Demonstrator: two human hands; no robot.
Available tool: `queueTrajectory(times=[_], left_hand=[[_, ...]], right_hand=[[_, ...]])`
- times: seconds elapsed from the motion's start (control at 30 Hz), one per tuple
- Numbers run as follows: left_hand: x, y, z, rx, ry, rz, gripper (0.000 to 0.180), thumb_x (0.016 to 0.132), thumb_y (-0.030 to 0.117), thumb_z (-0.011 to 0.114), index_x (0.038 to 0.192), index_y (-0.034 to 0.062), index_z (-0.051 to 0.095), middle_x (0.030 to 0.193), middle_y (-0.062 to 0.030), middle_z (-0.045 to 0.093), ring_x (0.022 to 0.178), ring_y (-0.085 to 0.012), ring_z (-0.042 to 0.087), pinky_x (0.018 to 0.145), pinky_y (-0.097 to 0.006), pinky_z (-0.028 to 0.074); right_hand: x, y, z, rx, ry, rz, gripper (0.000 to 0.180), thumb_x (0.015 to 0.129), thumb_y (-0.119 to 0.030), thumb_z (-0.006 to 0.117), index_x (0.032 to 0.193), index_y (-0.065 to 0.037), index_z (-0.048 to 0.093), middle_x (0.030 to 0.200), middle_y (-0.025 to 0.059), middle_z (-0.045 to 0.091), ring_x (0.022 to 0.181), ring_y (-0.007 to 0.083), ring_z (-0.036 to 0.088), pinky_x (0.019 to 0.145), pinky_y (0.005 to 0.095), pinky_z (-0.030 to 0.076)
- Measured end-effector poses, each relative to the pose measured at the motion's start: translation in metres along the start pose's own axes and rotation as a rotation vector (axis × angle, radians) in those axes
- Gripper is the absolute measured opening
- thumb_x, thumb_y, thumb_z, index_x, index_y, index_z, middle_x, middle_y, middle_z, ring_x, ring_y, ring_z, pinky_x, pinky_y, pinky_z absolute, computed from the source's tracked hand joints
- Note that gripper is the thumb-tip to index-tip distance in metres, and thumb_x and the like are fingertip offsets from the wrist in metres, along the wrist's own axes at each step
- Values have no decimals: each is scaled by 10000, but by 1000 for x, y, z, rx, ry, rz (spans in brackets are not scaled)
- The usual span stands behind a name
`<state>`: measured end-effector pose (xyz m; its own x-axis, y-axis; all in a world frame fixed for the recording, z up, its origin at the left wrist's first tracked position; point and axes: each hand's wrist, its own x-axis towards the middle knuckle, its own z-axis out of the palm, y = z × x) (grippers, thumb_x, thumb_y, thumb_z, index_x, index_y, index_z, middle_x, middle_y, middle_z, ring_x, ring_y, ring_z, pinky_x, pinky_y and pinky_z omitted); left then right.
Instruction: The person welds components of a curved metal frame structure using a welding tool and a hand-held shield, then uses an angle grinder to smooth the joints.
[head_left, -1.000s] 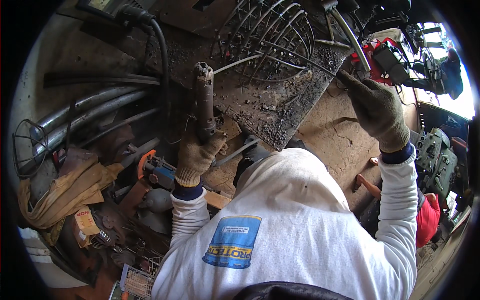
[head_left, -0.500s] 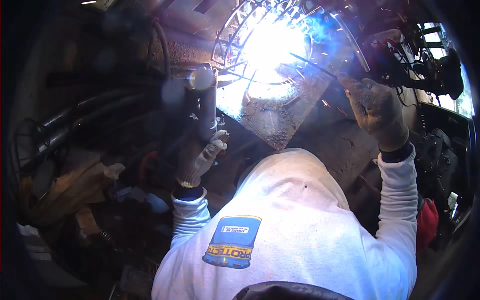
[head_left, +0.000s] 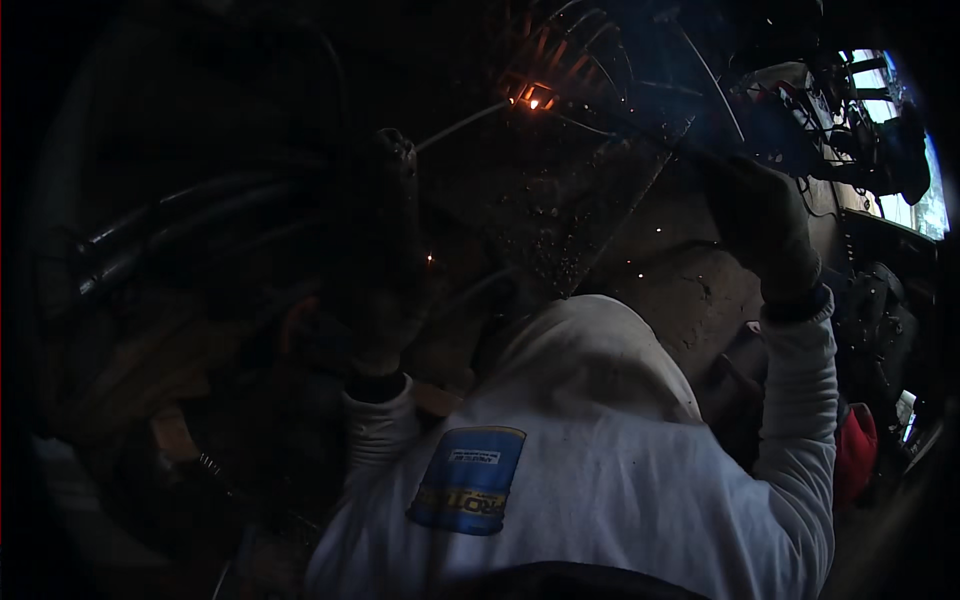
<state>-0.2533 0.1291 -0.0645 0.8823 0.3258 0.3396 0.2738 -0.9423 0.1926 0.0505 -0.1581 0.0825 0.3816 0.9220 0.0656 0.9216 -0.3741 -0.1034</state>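
In dim light, my gloved left hand point(head_left: 385, 325) is closed around the handle of a welding electrode holder point(head_left: 398, 160). A thin electrode point(head_left: 462, 127) sticks out of its head, with its tip beside glowing orange spots point(head_left: 534, 103) on the metalwork. That metalwork is a curved frame of thin bars point(head_left: 565, 45), mostly lost in the dark. My gloved right hand point(head_left: 765, 215) grips a slim dark rod point(head_left: 655, 143) that slants up and left toward the frame; its far end is hard to make out. Shadow hides most of my fingers.
Under the work lies a rough, pointed metal plate point(head_left: 560, 225). Long shiny pipes point(head_left: 185, 200) lie at left, with brown wrapping point(head_left: 140, 370) below. At right are cables point(head_left: 825, 150), a bright opening point(head_left: 925, 190) and a red cloth point(head_left: 855, 450). Small sparks fly near the plate.
The blinding welding arc has gone out and the scene has darkened. Orange spots glow where it burned, and a few sparks linger. Both hands have stayed nearly in place.
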Motion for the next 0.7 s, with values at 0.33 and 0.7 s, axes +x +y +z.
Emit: queueTrajectory(times=[0.33,0.7], left_hand=[[8,15,16,-1210,-348,-561,209,891,114,776,1020,36,631,766,-38,672,638,-124,658,554,-275,524],[6,6,28,-979,-325,-482,316,872,278,794,993,37,629,783,-66,661,676,-215,657,638,-343,534]], right_hand=[[5,-5,-3,10,-87,78,404,945,-79,581,1340,-142,642,1029,161,731,808,320,721,677,402,588],[6,-8,-6,94,-15,34,402,939,-59,623,1331,-144,654,975,153,723,772,330,705,654,403,575]])
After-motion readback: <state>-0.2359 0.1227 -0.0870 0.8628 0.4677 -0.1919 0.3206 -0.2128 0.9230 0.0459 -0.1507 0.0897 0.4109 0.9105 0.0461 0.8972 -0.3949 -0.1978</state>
